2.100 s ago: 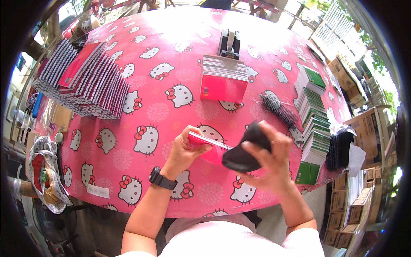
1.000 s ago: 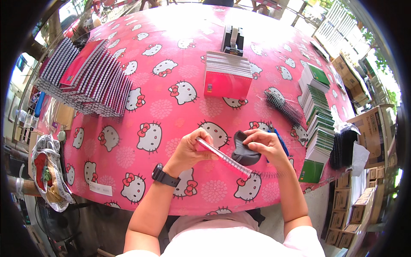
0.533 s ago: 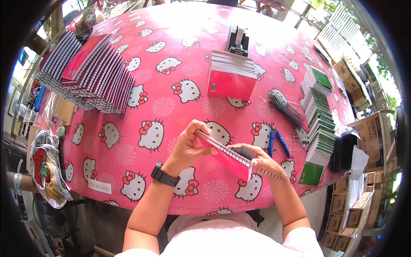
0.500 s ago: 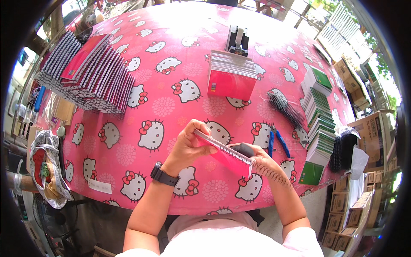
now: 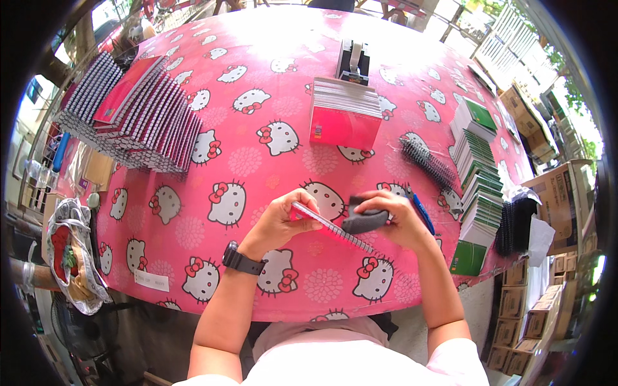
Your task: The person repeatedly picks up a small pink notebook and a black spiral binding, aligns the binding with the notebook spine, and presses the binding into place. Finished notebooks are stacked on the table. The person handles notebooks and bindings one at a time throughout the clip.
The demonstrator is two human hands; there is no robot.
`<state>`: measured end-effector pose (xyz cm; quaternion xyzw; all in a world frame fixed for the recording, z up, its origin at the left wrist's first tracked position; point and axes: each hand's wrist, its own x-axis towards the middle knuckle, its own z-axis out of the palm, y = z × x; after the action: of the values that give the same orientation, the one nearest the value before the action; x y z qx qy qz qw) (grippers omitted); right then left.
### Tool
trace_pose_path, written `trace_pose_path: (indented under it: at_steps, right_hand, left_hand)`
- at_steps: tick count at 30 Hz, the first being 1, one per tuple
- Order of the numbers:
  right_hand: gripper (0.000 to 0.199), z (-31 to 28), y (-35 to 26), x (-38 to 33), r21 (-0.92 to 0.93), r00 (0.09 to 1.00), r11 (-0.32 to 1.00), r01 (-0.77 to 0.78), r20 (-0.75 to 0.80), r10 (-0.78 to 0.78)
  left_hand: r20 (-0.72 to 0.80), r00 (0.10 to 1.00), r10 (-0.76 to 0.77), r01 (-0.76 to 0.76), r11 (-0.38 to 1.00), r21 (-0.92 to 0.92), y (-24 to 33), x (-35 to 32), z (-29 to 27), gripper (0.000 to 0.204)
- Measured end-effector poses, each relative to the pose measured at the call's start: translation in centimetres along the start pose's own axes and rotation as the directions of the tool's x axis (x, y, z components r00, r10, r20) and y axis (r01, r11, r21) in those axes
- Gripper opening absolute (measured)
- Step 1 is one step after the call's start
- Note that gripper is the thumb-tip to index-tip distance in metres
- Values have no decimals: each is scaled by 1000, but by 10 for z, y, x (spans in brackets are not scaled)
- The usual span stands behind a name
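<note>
My left hand (image 5: 283, 222) grips a thin pink notebook (image 5: 308, 212) by its upper left end, thumb on the near side. A wire coil (image 5: 347, 237) runs along the notebook's edge, slanting down to the right. In my right hand (image 5: 400, 217) is a dark grey, soft-looking pad (image 5: 365, 222), held just above the coiled edge; whether it touches the coil I cannot tell. Partly behind my right hand lie blue-handled pliers (image 5: 423, 214). Beyond them is a heap of loose dark wire coils (image 5: 430, 166).
Coil-bound notebooks (image 5: 154, 128) are stacked high at the left. A block of red-covered booklets (image 5: 344, 127) stands before a black tape dispenser (image 5: 354, 61). Green-covered booklets (image 5: 479, 193) line the right side, beside black coils (image 5: 515, 225). A paper strip (image 5: 152, 281) lies near the front edge.
My right hand has risen off the notebook's right end, and the grey pad now shows clearly in it. The long coil tail over my right wrist is gone from sight.
</note>
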<state>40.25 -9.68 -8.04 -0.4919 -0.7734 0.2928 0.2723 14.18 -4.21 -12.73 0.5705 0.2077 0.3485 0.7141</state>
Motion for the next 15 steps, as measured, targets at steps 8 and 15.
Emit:
trace_pose_path:
  at_steps: [8, 15]
  right_hand:
    - [40, -1, -6, 7, 3, 995, 999, 52, -85, -51]
    - [44, 6, -8, 18, 0, 994, 1000, 18, -112, -18]
  left_hand:
    - [9, 1000, 3, -4, 1000, 15, -6, 2, -2, 24]
    - [12, 1000, -2, 2, 998, 61, -10, 3, -2, 25]
